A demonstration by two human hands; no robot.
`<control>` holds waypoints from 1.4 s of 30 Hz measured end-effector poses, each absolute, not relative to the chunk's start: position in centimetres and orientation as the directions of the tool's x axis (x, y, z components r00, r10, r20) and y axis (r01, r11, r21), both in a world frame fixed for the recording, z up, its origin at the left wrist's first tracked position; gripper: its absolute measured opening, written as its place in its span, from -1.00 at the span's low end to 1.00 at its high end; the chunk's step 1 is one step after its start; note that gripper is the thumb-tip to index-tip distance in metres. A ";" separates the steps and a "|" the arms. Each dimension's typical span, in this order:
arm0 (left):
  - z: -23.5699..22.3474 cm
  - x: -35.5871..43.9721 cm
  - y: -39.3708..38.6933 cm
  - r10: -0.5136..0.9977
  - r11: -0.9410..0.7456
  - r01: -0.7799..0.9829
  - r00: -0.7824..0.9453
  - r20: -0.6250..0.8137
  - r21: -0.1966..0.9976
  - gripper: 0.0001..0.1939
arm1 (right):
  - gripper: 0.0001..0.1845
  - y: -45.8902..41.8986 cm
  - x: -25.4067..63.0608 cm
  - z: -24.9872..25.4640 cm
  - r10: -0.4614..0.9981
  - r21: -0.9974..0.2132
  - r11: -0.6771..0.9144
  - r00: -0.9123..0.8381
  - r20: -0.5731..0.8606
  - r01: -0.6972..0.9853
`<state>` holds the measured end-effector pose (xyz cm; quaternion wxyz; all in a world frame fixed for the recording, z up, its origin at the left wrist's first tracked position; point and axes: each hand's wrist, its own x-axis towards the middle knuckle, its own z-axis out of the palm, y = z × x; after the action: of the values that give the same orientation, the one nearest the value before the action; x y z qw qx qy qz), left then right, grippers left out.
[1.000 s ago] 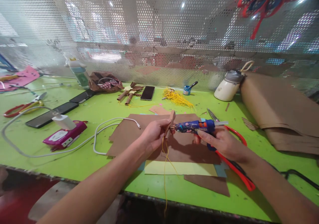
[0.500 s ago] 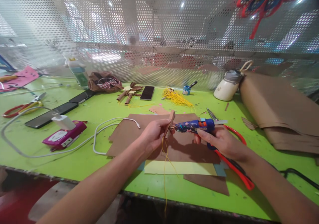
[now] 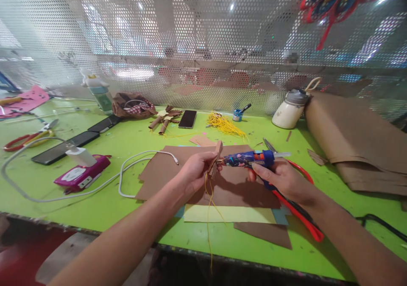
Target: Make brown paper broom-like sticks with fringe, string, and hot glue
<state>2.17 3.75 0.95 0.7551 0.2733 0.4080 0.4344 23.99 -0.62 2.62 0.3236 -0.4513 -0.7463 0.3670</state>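
My left hand pinches a small folded piece of brown paper, held upright above the table. A thin yellow string trails from its lower end past the table edge. My right hand is closed around a blue hot glue gun with a clear glue stick poking out of its back. The gun's nozzle points left and meets or nearly meets the brown paper piece. Beneath both hands lie a large brown paper sheet and a pale yellow strip. Red-handled scissors rest partly under my right wrist.
Left are a purple power adapter with a white cable, a dark phone and pliers. Farther back lie brown paper rolls, another phone and yellow string. A white bottle and folded brown paper stand right.
Both hands keep nearly the same place. The hanging yellow string has swung slightly to the left; the glue gun's nozzle stays at the brown paper piece.
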 end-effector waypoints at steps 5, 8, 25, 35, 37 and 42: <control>0.8 2.2 3.8 0.874 0.479 -0.442 0.315 -0.369 0.758 -0.79 | -0.54 -0.6 23.9 2.7 0.912 -0.816 0.344 -0.373 0.172 0.464; 0.9 2.3 3.7 0.874 0.479 -0.422 0.314 -0.371 0.770 -0.79 | -0.53 -0.6 23.9 2.7 0.915 -0.804 0.344 -0.364 0.173 0.484; 1.5 2.2 3.6 0.878 0.477 -0.434 0.284 -0.386 0.764 -0.83 | -0.59 -0.7 23.9 2.3 0.883 -0.866 0.301 -0.460 0.094 0.400; 1.6 2.1 3.7 0.871 0.477 -0.387 0.324 -0.369 0.789 -0.76 | -0.59 -0.9 23.8 2.1 0.857 -0.874 0.302 -0.510 0.073 0.382; 1.6 2.1 3.7 0.868 0.482 -0.389 0.331 -0.370 0.785 -0.74 | -0.60 -0.8 23.9 2.2 0.850 -0.876 0.311 -0.521 0.082 0.369; 1.4 2.2 3.7 0.883 0.462 -0.410 0.295 -0.365 0.786 -0.76 | -0.60 -0.7 24.0 2.2 0.871 -0.875 0.313 -0.479 0.109 0.370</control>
<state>2.19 3.68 1.41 0.7510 0.2893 0.4086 0.4306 23.98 -0.66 2.19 0.3006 -0.4123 -0.7525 0.4165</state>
